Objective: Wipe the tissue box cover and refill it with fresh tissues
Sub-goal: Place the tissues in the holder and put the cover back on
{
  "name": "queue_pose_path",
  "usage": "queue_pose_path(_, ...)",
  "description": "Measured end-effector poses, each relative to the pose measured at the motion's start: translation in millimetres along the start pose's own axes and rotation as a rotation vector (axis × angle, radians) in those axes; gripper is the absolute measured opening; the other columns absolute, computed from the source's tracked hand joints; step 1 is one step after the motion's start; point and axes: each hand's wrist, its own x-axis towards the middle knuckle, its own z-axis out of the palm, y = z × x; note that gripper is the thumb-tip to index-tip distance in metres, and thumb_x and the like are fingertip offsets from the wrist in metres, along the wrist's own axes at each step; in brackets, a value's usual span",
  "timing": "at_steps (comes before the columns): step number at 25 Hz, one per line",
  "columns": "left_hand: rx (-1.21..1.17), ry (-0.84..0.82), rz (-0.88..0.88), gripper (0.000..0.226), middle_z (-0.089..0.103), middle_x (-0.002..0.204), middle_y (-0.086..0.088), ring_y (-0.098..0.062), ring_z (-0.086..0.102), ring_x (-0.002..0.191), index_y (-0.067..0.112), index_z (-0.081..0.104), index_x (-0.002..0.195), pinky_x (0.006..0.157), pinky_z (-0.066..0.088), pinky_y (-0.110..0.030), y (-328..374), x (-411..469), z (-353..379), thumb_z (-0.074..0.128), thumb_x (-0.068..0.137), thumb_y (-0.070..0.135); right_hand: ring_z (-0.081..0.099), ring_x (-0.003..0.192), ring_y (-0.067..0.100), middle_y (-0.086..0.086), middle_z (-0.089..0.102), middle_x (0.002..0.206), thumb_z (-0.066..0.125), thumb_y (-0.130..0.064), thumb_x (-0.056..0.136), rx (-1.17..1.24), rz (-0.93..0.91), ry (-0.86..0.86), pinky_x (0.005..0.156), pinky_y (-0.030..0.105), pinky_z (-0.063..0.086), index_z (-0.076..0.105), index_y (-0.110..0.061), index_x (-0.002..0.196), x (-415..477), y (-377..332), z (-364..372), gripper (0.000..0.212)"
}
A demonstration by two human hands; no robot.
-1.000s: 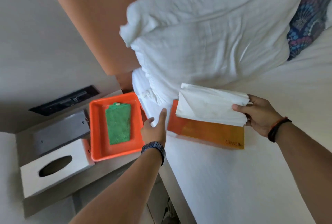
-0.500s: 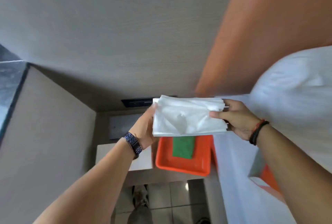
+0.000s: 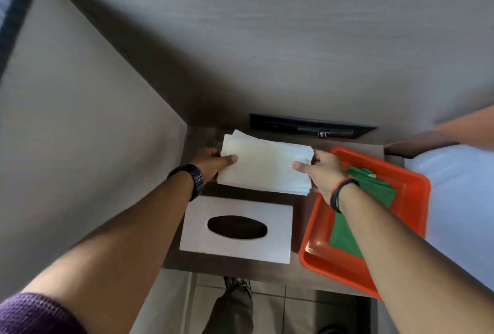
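A flat stack of white tissues [image 3: 264, 163] is held level above the back of the bedside table. My left hand [image 3: 212, 163] grips its left end and my right hand [image 3: 319, 173] grips its right end. Just in front of the stack, the white tissue box cover [image 3: 238, 229] lies on the table with its dark oval slot facing up. Nothing shows through the slot.
An orange tray [image 3: 409, 189] with a green cloth [image 3: 355, 224] sits at the table's right, partly under my right forearm. A black wall panel [image 3: 307, 126] lies behind. Walls close in left and back. White bedding [image 3: 459, 200] is at right; tiled floor below.
The view swung from the bed to the bedside table. My left hand joined the right on the tissue stack, and both carried it left and down over the table behind the cover.
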Motion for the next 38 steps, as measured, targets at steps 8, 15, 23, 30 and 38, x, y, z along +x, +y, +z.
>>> queue_pose_path(8,0.392,0.136,0.013,0.024,0.065,0.097,-0.01,-0.027,0.06,0.09,0.01,0.065,0.093,0.083,0.051,-0.038,-34.7,68.2,3.6,0.068,0.083,0.032,0.067,0.092,0.033,0.009,0.071,0.093,0.073,0.001,0.079,-0.167,0.047,0.032,0.086,0.05,0.055,0.067,-0.016,0.083,65.7,37.3,32.4,0.018)
queue_pose_path(15,0.53,0.251,0.107,0.031,0.065,0.093,-0.017,-0.032,0.06,0.087,0.0,0.063,0.093,0.081,0.05,-0.039,-33.1,80.9,14.2,0.068,0.084,0.029,0.062,0.086,0.031,0.015,0.07,0.095,0.076,-0.016,0.079,-0.468,-0.046,0.183,0.074,0.032,0.046,0.068,-0.005,0.095,73.4,36.4,38.3,0.021)
queue_pose_path(23,0.689,0.487,0.352,0.051,0.058,0.113,-0.016,-0.036,0.055,0.101,0.012,0.053,0.114,0.085,0.05,-0.049,-42.0,61.5,24.9,0.077,0.071,0.027,0.058,0.104,0.042,0.017,0.06,0.115,0.069,-0.028,0.082,-0.951,-0.327,0.439,0.075,0.042,0.048,0.054,-0.014,0.119,43.5,31.3,50.3,0.042)
queue_pose_path(30,1.471,0.133,0.887,0.074,0.034,0.149,-0.011,-0.034,0.031,0.135,0.015,0.027,0.144,0.107,0.025,-0.048,-47.8,66.1,20.9,0.066,0.083,0.028,0.009,0.149,0.031,0.014,0.014,0.161,0.044,-0.028,0.099,-1.354,-0.707,-0.034,0.119,0.043,0.012,0.024,-0.021,0.15,47.6,58.7,49.0,0.055)
queue_pose_path(38,1.552,0.127,0.76,0.077,0.012,0.157,-0.006,-0.03,0.011,0.142,0.018,0.011,0.148,0.112,0.015,-0.045,-62.0,73.3,20.4,0.059,0.089,0.03,-0.004,0.15,0.027,0.009,-0.003,0.163,0.035,-0.036,0.101,-1.446,-0.616,-0.122,0.119,0.045,0.002,0.007,-0.027,0.153,52.8,63.2,48.6,0.06)
